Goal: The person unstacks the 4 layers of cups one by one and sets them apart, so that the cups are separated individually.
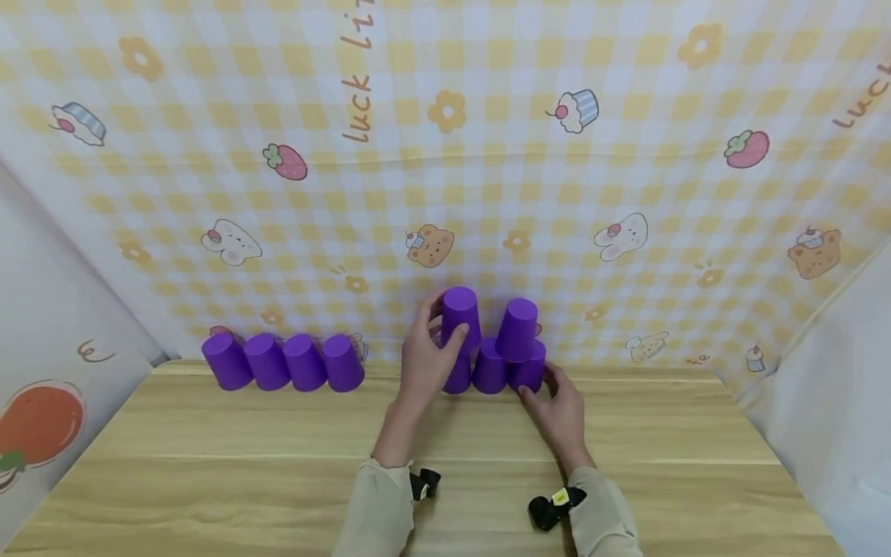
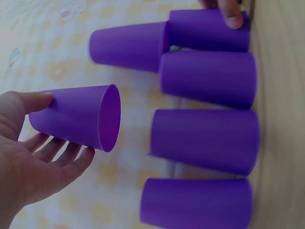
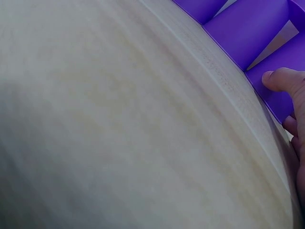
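Note:
Upside-down purple cups stand stacked against the backdrop at the table's far middle. Several form the bottom row (image 2: 205, 140). One second-tier cup (image 1: 517, 330) sits on them at the right. My left hand (image 1: 435, 352) holds another purple cup (image 1: 460, 316) in the air beside it, over the left of the row, thumb on one side and fingers on the other (image 2: 71, 155). My right hand (image 1: 553, 398) grips the rightmost bottom cup (image 1: 530, 373), its thumb (image 3: 279, 78) pressed on the cup's wall near the table.
Several more purple cups (image 1: 281, 361) stand in a line at the far left of the wooden table (image 1: 244, 464). A checked yellow backdrop (image 1: 445, 193) rises right behind all the cups. White side panels close in both sides.

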### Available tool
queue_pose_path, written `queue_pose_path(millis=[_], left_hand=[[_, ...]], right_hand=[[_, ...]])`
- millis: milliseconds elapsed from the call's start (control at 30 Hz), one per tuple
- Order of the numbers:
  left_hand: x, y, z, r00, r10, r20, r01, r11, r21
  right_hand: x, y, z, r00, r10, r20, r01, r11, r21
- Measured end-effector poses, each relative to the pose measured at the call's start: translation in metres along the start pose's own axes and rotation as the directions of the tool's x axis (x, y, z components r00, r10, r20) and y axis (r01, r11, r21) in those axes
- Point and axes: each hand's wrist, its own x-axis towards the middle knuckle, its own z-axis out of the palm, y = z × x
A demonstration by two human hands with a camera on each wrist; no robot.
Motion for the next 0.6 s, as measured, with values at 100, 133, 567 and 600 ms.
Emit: queue_pose_path(millis=[100,133,567,600], left_hand=[[0.001,0.012,-0.013,0.999,0.013,-0.032,-0.013,1.0,-0.002],[0.001,0.017,-0.017,0.999,0.018,-0.04,-0.018,1.0,-0.006],[0.003,0.03,-0.06,0.992,-0.027,-0.124,0.036,0.997,0.07],[0.003,0.025,-0.063,0.991,-0.028,-0.128,0.038,0.996,0.076]], right_hand=[[0.0,0.0,0.001,1.0,0.006,0.003,-0.006,1.0,-0.002],[0.0,0.0,0.001,1.0,0.008,0.004,-0.008,1.0,-0.001],[-0.002,-0.003,-0.001,0.999,0.026,0.04,-0.027,1.0,0.016],[-0.002,-0.004,-0.001,0.999,0.027,0.041,-0.028,0.999,0.018]])
